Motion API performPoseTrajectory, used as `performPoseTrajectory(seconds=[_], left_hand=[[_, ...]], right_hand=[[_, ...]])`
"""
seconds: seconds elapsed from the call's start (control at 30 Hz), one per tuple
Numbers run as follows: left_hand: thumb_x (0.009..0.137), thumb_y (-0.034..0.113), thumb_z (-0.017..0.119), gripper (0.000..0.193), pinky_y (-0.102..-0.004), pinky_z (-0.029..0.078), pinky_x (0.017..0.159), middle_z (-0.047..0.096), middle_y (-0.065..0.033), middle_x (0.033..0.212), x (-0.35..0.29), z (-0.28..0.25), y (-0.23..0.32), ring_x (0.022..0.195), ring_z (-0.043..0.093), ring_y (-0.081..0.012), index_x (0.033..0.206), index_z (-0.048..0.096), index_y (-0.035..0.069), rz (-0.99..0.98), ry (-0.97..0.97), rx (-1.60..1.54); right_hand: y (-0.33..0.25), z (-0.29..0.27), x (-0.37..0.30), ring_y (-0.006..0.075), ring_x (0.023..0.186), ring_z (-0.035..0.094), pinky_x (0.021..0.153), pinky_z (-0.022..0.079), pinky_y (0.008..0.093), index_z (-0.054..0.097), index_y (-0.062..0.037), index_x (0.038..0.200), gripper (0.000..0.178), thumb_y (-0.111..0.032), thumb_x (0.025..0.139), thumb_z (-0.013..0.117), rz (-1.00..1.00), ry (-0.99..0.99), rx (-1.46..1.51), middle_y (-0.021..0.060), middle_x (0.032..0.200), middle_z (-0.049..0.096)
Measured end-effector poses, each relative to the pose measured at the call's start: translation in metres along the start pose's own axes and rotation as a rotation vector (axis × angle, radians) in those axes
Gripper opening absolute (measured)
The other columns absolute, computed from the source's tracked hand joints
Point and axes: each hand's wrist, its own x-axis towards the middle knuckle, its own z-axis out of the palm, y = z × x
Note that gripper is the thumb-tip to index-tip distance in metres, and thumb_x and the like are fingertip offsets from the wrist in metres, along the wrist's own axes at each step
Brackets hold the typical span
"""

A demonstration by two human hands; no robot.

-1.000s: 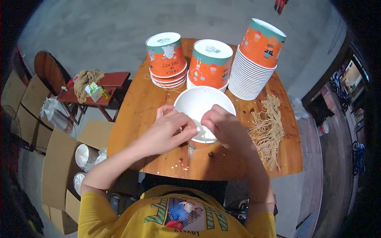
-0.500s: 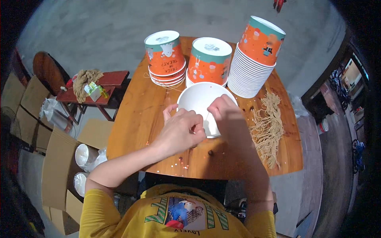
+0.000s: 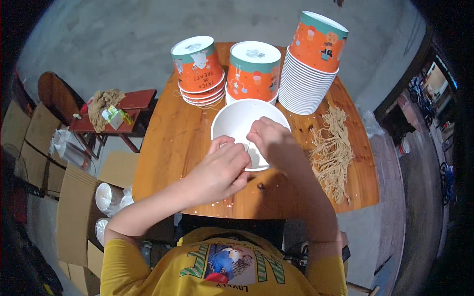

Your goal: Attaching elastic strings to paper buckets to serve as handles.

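A white-lined paper bucket (image 3: 236, 119) sits at the table's middle with its mouth tilted up toward me. My left hand (image 3: 221, 168) is closed over the bucket's near left rim, fingers on the inner side and thumb outside. At the near right side of the same mouth, my right hand (image 3: 270, 140) pinches what looks like a thin string, whose short pale line shows between the two hands. The right fingertips are partly hidden by the hand itself. On the right of the table lies a loose bundle of beige strings (image 3: 333, 158).
Upside-down orange and green paper buckets stand behind: a short stack (image 3: 198, 69) with strings at its rims, a middle stack (image 3: 254, 74), and a tall stack (image 3: 311, 74). Left of the wooden table (image 3: 168, 153) are a red bench (image 3: 138, 100) and an open cardboard box (image 3: 76, 212).
My left hand has moved closer to my right hand, its fingers now nearer the bucket's rim. The right hand has shifted slightly left. The whole view has shifted a little.
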Motion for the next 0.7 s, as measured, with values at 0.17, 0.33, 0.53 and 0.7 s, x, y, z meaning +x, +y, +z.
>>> performPoseTrajectory(seconds=[0.17,0.33,0.53,0.7], left_hand=[[0.067,0.007,0.066,0.023,-0.0448,0.034,0.093,0.045,-0.0100,0.086,0.007,-0.015,0.008,0.089,0.047,-0.0290,0.084,0.050,0.005,0.087,-0.050,0.193],[0.067,0.008,0.066,0.025,-0.0421,0.036,0.092,0.046,-0.0098,0.088,0.007,-0.021,0.007,0.093,0.048,-0.0292,0.084,0.049,0.005,0.132,-0.178,0.205],[0.073,0.018,0.059,0.015,-0.0464,0.033,0.102,0.051,-0.0014,0.095,-0.007,-0.040,-0.018,0.102,0.050,-0.0191,0.087,0.053,0.013,0.239,-0.188,0.582],[0.071,0.016,0.058,0.015,-0.0420,0.038,0.100,0.054,-0.0013,0.103,-0.023,-0.052,-0.057,0.110,0.051,-0.0195,0.084,0.050,0.014,0.315,-0.166,0.765]], right_hand=[[-0.010,0.001,0.005,0.0365,0.081,0.060,0.072,0.050,0.0423,0.058,-0.0009,0.084,0.015,-0.016,0.085,0.060,0.210,-0.172,-0.149,0.0181,0.085,0.057],[0.003,0.002,0.007,0.0350,0.080,0.059,0.071,0.047,0.0405,0.061,-0.0026,0.086,0.016,-0.019,0.085,0.061,0.193,-0.300,-0.056,0.0152,0.083,0.060],[-0.007,-0.060,0.019,0.0031,0.063,0.045,0.057,0.037,0.0191,0.064,-0.0026,0.092,0.018,-0.020,0.089,0.061,0.566,-0.260,0.786,-0.0054,0.070,0.051],[0.016,-0.064,0.004,0.0007,0.056,0.039,0.050,0.032,0.0165,0.061,-0.0032,0.095,0.018,-0.020,0.092,0.056,0.617,-0.265,0.854,-0.0071,0.065,0.046]])
